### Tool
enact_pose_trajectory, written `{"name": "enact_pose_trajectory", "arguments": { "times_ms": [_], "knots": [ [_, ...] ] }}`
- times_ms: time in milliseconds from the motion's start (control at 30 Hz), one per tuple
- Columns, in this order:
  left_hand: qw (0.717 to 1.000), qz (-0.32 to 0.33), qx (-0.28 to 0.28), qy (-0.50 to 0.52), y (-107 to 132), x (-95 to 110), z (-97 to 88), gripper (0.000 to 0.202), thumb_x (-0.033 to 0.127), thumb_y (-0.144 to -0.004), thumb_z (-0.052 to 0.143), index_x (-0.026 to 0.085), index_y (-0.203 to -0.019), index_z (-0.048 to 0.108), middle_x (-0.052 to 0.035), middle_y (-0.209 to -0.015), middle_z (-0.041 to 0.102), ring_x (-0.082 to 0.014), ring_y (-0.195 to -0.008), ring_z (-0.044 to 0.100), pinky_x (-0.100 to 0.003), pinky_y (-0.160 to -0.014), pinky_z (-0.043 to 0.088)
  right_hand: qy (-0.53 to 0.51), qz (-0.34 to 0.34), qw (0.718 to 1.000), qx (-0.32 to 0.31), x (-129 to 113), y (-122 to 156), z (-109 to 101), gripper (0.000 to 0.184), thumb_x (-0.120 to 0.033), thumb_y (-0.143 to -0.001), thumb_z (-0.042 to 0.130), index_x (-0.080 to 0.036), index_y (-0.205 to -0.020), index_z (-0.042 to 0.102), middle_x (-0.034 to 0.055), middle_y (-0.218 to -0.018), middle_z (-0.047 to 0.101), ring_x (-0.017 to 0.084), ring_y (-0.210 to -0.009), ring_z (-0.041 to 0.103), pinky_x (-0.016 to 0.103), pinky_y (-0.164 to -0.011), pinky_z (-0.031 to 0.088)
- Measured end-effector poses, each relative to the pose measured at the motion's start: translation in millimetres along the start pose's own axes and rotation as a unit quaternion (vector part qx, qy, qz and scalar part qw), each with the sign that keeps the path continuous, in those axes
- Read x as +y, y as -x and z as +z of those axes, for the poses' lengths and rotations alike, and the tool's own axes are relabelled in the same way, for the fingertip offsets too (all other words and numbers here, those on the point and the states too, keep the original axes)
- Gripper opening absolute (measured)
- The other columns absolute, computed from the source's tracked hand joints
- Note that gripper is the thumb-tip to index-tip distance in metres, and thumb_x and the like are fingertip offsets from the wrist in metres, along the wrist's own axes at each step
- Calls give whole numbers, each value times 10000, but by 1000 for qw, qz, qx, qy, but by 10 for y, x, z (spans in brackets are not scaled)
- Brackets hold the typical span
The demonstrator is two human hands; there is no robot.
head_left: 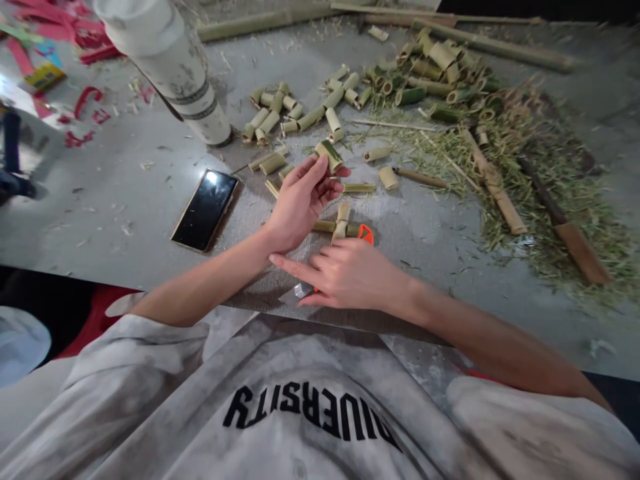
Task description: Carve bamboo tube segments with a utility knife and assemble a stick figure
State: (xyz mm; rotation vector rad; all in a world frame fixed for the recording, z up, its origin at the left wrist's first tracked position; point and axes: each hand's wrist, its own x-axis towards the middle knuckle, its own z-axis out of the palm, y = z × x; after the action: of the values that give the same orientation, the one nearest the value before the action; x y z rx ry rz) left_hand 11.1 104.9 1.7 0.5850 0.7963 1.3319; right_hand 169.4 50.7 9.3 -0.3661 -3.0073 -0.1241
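My left hand (pixel 300 200) is raised over the grey table (pixel 125 193), fingers curled around a short green bamboo piece (pixel 329 156). My right hand (pixel 350 273) lies lower and closer to me, closed on an orange-handled utility knife (pixel 365 233); its orange end sticks out above the knuckles and the metal tip (pixel 303 289) shows below the fingers. The index finger is stretched out to the left. Two bamboo pieces (pixel 342 221) lie crossed on the table between the two hands.
A black phone (pixel 205 209) lies left of my hands. A white cylinder (pixel 170 67) leans at the back left. Several cut bamboo tubes (pixel 295 110) and a bigger pile (pixel 440 73) sit behind, with green shavings (pixel 540 193), long poles and a wooden-handled blade (pixel 570 230) at right. Red paper scraps (pixel 80 100) lie far left.
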Motion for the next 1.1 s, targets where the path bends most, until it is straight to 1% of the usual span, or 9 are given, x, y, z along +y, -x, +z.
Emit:
{"name": "enact_pose_trajectory", "arguments": {
  "times_ms": [100, 200, 300, 467, 600, 700, 900, 1000, 1100],
  "knots": [
    [1000, 1, 6, 1, -8, 9, -1, 283, 198, -1176, 551, 172, -918, 666, -40, -954, 801, -51, -732, 712, -171, -729, 599, -10, -4, 1000, 14, -21, 0, 31, 839, -762, -1126, 531, -213, -1758, 477, -2, -838, 787, 178, -689, 629, 357, -653, 248],
    [1000, 0, 11, -1, -1, 15, 17, 281, 200, -1173, 553, 173, -919, 673, -38, -949, 794, -53, -736, 707, -176, -733, 590, -27, 16, 999, 37, -25, 0, 44, 868, -753, -1148, 481, -135, -1756, 452, 7, -829, 803, 190, -717, 660, 357, -664, 310],
    [1000, 0, 21, -21, 8, 9, 29, 290, 221, -1177, 545, 190, -915, 667, -15, -948, 792, -48, -743, 696, -172, -760, 586, -46, 34, 998, 39, -43, -9, 45, 892, -748, -1143, 505, -95, -1747, 439, 14, -853, 821, 200, -762, 704, 359, -669, 350],
    [1000, 4, 21, -23, -3, -35, -16, 243, 239, -1151, 600, 200, -928, 687, -36, -986, 796, -69, -774, 701, -207, -803, 596, -65, 24, 997, 17, -109, -22, 64, 889, -769, -1135, 499, -127, -1747, 437, 5, -876, 825, 199, -765, 740, 352, -649, 340],
    [1000, 13, 10, -13, 1, -61, -39, 215, 266, -1133, 642, 203, -933, 691, -39, -1013, 786, -80, -799, 707, -230, -818, 601, -83, 32, 996, 28, -137, -25, 81, 901, -780, -1146, 432, -111, -1750, 418, 5, -884, 825, 203, -782, 752, 360, -654, 338],
    [1000, 14, 10, -21, 13, -64, -28, 254, 272, -1148, 617, 202, -913, 682, -42, -1017, 786, -77, -805, 707, -223, -824, 592, -89, 39, 995, 23, -143, -28, 76, 916, -781, -1143, 441, -112, -1766, 381, 1, -895, 829, 203, -794, 754, 357, -655, 336],
    [999, 16, 3, -31, 16, -56, -22, 270, 237, -1162, 574, 196, -913, 669, -31, -996, 799, -55, -779, 697, -190, -793, 580, -83, 37, 996, 6, -155, -34, 57, 911, -760, -1128, 536, -105, -1748, 405, 19, -887, 832, 196, -785, 740, 341, -651, 322],
    [999, 8, 11, -40, 14, -57, -25, 284, 241, -1165, 568, 200, -900, 664, -27, -995, 799, -54, -776, 693, -185, -795, 580, -80, 36, 996, 13, -163, -34, 68, 898, -777, -1132, 497, -104, -1724, 444, 15, -862, 825, 196, -750, 730, 344, -641, 311],
    [1000, 11, 1, -22, 14, -61, -23, 289, 237, -1161, 579, 196, -887, 665, -47, -996, 803, -65, -776, 694, -192, -792, 583, -77, 35, 996, 28, -167, -32, 85, 909, -779, -1129, 502, -94, -1725, 445, 9, -864, 823, 200, -751, 733, 356, -635, 316]
  ]
}}
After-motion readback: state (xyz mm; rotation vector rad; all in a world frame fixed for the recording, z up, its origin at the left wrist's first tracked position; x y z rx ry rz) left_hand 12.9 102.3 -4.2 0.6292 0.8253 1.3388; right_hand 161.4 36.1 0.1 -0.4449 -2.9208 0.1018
